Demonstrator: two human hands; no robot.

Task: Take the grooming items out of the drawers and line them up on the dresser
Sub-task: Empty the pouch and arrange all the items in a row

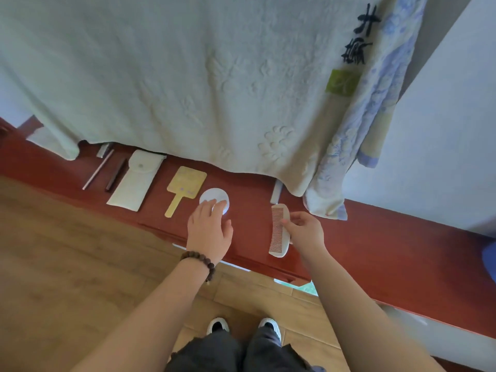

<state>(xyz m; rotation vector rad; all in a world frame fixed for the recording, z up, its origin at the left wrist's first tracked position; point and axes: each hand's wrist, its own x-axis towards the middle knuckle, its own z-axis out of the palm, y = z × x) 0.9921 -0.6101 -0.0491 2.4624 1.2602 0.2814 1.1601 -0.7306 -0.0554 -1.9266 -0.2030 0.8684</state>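
Observation:
On the red dresser top [375,251] lies a row of grooming items: a thin pink stick [97,169], a dark stick [116,174], a white snap pouch [135,181], a yellow hand mirror [183,187] and a round white compact [214,198]. My left hand [208,229] rests on the compact with straight fingers. My right hand [304,229] pinches the spine of a pale comb [279,229], which lies on the dresser, teeth to the left.
A pale green towel [188,76] and a blue-patterned cloth [362,130] hang down over the back of the dresser. A small white object [276,193] lies under the towel's edge. A drawer front [268,269] stands slightly out below the hands. The floor is wood.

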